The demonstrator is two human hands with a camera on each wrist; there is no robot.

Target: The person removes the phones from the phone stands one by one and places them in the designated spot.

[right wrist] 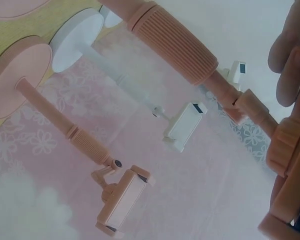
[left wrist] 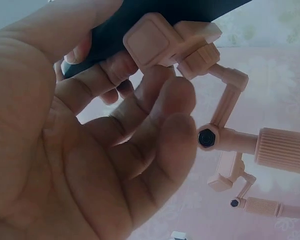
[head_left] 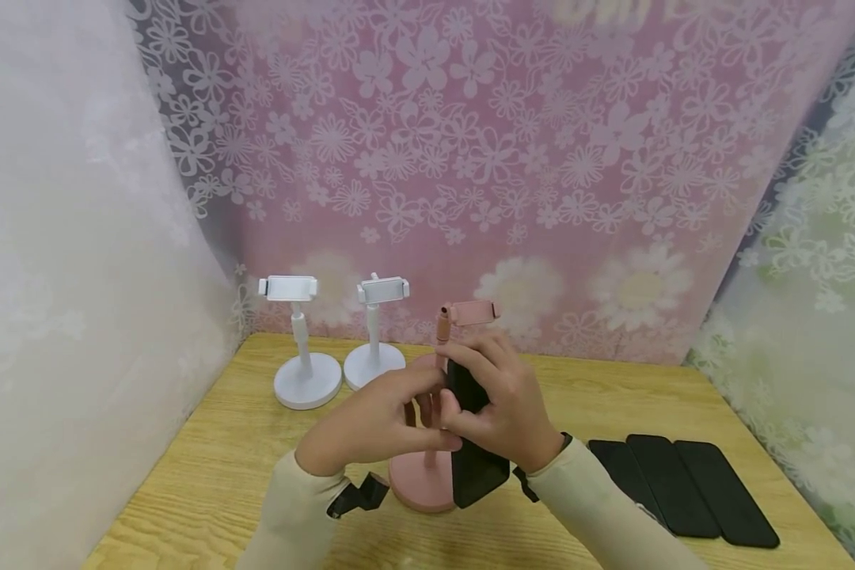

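Note:
Both hands are at a black smartphone (head_left: 480, 473) held upright in the clamp (left wrist: 149, 42) of a pink phone stand (head_left: 419, 481). My left hand (head_left: 381, 416) pinches the phone's left edge, thumb in front and index finger behind, right beside the clamp. Its other fingers curl loosely under the clamp, near the jointed arm (left wrist: 227, 105). From the right, my right hand (head_left: 506, 396) holds the phone with thumb and fingers over its upper part. Ribbed collar (right wrist: 175, 42) and clamp back show close up in the right wrist view; much of the phone is hidden.
Behind stands a second pink phone stand (head_left: 474, 312). Two white phone stands, one left (head_left: 306, 381) and one nearer the middle (head_left: 374, 364), are at the back left. Several black phones (head_left: 725, 492) lie side by side at the right. Floral cloth (head_left: 470, 158) hangs behind the wooden table (head_left: 207, 475).

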